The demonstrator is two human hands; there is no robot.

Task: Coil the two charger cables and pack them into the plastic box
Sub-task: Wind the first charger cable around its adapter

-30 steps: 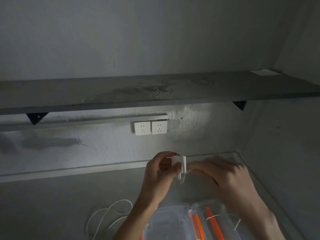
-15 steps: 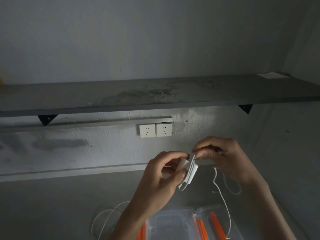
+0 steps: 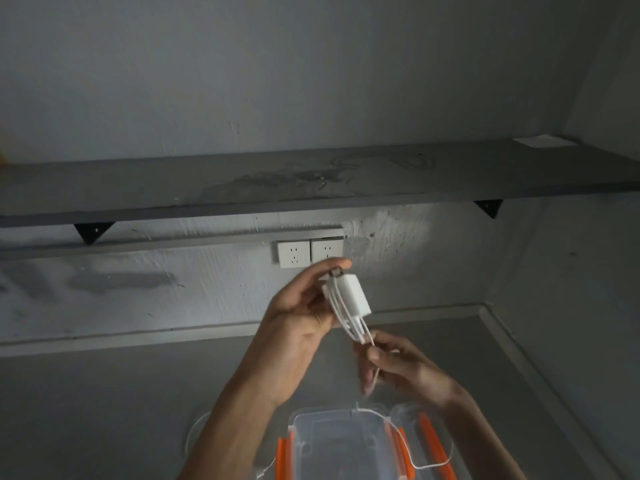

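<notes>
Gripping a white charger plug (image 3: 353,294) in the left hand (image 3: 298,317), fingers and thumb curled round it, up in front of the double wall socket (image 3: 310,252) at 12 o'clock from the hand. Wound in several turns round the plug: a white charger cable (image 3: 337,306). Pinching the cable's slack just under the plug, at 5 o'clock from it, with the right hand (image 3: 398,368); trailing from there down across the clear plastic box (image 3: 341,441) with orange latches, at 6 o'clock of the view on the grey countertop (image 3: 104,410). Touching the box at its 3 o'clock side, a second clear piece (image 3: 429,441) with orange clips, lid or box impossible to tell. At 7 o'clock, beside the left forearm, a loose loop of the second white cable (image 3: 187,441) on the countertop. Above the socket, a dark grey wall shelf (image 3: 311,181) on black triangular brackets, stained on top, with a white slip of paper (image 3: 545,142) at 2 o'clock. Scuffed pale walls, dim light, a room corner at 3 o'clock.
</notes>
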